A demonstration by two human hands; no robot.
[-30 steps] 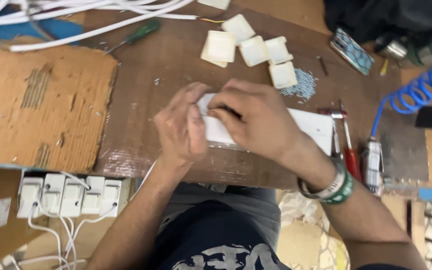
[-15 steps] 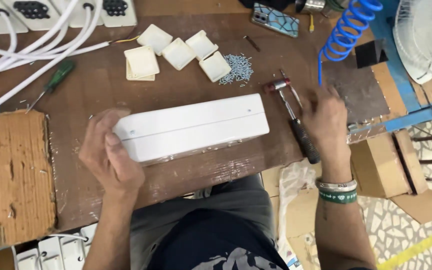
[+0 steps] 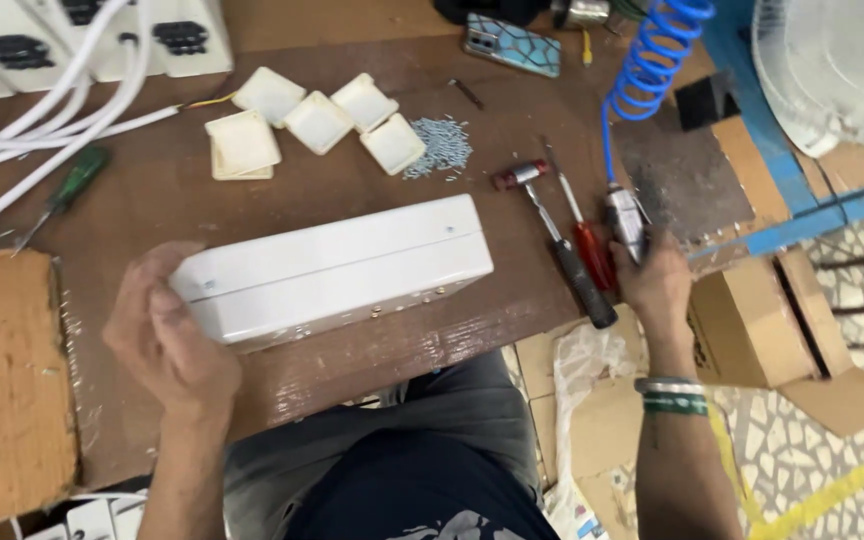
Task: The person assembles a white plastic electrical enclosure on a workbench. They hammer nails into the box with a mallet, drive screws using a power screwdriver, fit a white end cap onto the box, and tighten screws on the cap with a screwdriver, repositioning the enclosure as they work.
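Five shallow square white covers lie by loose screws on the tabletop; left hand fingers clamp a long white box, right hand fingers wrap a pneumatic tool.

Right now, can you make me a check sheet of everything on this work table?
Surface: brown wooden worktable, worn, with a brown cardboard sheet at its left end.
Job's things: long white plastic box; silver air tool on a blue coiled hose.
Clutter: five square white plastic caps, pile of small silver screws, hammer, red-handled screwdriver, green-handled screwdriver, phone.
Grippers: left hand holds the box's end; right hand grips the air tool.
Cables: white cords at upper left.
Surroundings: white fan, tiled floor.
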